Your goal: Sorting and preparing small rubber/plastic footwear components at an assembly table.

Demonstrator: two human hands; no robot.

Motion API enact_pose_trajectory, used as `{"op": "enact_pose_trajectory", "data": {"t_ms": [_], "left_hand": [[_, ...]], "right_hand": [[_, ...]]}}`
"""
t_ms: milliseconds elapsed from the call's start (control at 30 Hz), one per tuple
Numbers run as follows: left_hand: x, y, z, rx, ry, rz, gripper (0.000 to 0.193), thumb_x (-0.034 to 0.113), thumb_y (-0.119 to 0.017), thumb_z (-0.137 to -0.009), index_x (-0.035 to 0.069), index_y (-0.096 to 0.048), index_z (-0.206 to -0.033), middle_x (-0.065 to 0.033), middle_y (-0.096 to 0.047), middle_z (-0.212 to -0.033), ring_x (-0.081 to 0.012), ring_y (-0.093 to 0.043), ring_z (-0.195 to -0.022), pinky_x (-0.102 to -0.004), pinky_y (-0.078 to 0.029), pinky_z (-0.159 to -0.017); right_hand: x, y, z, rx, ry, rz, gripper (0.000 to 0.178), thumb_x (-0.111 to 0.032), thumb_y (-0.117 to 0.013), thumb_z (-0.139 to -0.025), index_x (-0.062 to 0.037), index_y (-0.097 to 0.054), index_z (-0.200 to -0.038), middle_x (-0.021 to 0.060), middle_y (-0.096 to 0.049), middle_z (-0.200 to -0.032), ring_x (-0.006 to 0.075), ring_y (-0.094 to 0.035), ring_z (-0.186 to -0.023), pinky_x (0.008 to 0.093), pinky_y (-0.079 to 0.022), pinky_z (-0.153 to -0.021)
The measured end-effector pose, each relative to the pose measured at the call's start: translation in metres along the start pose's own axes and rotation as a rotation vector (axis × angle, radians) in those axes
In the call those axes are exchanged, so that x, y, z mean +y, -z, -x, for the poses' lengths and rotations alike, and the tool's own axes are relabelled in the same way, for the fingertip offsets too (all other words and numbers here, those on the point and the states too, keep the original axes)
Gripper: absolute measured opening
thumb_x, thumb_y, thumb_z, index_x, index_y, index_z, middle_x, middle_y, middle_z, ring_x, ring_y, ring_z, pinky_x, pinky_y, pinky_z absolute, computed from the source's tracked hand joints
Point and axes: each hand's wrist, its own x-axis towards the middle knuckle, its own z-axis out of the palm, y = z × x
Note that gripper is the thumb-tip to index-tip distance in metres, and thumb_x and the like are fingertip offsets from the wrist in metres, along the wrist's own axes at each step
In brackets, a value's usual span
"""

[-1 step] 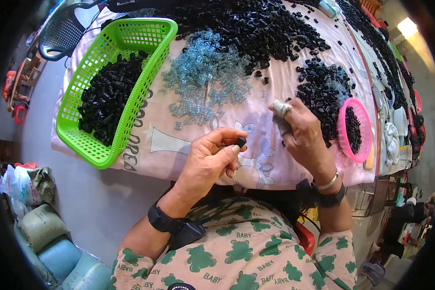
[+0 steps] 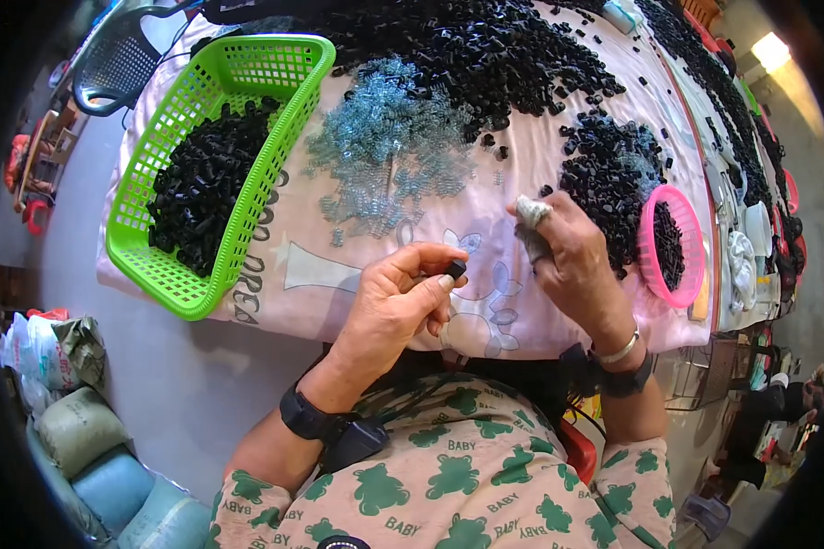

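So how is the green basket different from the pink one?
The green basket is long, rectangular and much bigger; the pink basket is small and round-edged. The green basket sits at the table's left, away from both hands; the pink basket sits just right of the right hand. Both are plastic mesh and hold small black pieces.

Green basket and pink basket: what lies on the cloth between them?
In the head view, between the green basket and the pink basket lie a scatter of clear bluish parts and a pile of black parts.
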Motion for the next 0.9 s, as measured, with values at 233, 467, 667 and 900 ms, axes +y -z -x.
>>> {"op": "enact_pose_trajectory", "data": {"t_ms": [233, 467, 667, 900], "left_hand": [[-0.001, 0.003, -0.002, -0.032, -0.013, 0.029, 0.023, 0.003, -0.057, -0.091, 0.001, -0.063, -0.113, -0.0056, -0.066, -0.094, -0.0046, -0.056, -0.066, -0.0175, -0.049, -0.055], [0.003, 0.004, -0.002, -0.04, 0.004, 0.068, 0.024, 0.003, -0.056, -0.089, 0.003, -0.063, -0.112, -0.0075, -0.067, -0.095, -0.0058, -0.058, -0.067, -0.0175, -0.049, -0.057], [0.001, 0.007, -0.003, -0.051, 0.021, 0.136, 0.028, 0.006, -0.057, -0.09, 0.005, -0.06, -0.119, -0.01, -0.066, -0.098, -0.0076, -0.058, -0.066, -0.0185, -0.048, -0.058], [0.007, 0.006, -0.001, -0.091, 0.014, 0.25, 0.035, 0.009, -0.056, -0.094, 0.004, -0.055, -0.128, -0.0115, -0.066, -0.096, -0.0092, -0.058, -0.063, -0.0197, -0.047, -0.056]], "right_hand": [[0.009, 0.006, 0.009, 0.031, -0.039, 0.006, 0.037, 0.007, -0.058, -0.071, -0.0021, -0.065, -0.107, 0.0156, -0.06, -0.092, 0.0341, -0.062, -0.084, 0.0394, -0.051, -0.073], [-0.002, 0.001, 0.004, 0.007, 0.005, 0.03, 0.038, 0.008, -0.061, -0.069, -0.0017, -0.066, -0.105, 0.0159, -0.06, -0.092, 0.0333, -0.062, -0.083, 0.0397, -0.051, -0.071], [-0.007, 0.001, 0.006, -0.054, -0.001, -0.003, 0.039, 0.008, -0.063, -0.069, -0.0026, -0.066, -0.107, 0.0161, -0.06, -0.091, 0.0337, -0.061, -0.081, 0.0397, -0.05, -0.069], [-0.023, 0.001, 0.01, -0.065, 0.057, -0.067, 0.042, 0.007, -0.064, -0.071, -0.0021, -0.064, -0.112, 0.0171, -0.06, -0.09, 0.0343, -0.062, -0.079, 0.0391, -0.05, -0.067]]}}
